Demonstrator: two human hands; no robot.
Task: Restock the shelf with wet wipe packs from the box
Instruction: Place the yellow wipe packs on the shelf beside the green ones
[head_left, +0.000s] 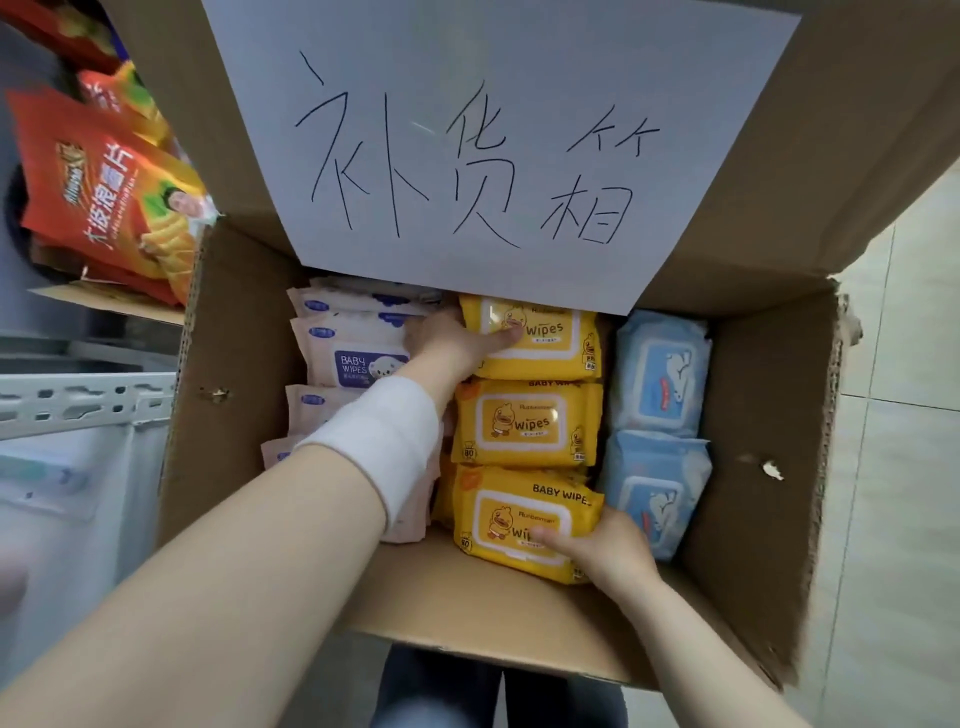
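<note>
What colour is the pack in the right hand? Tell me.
The near pack in the right hand is yellow with a white-bordered duck label, per the head view.

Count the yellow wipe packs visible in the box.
3, in the middle column: far yellow pack, held by the left hand; middle yellow pack; near yellow pack, held by the right hand. More may lie hidden beneath.

Paper sign (483, 270) on box flap (857, 104): "补货箱". Yellow packs (527, 423): "BABY WIPES", "80". Pink packs (353, 358): "BABY WIPES". Red snack bag (104, 197): "大波浪薯片".
</note>
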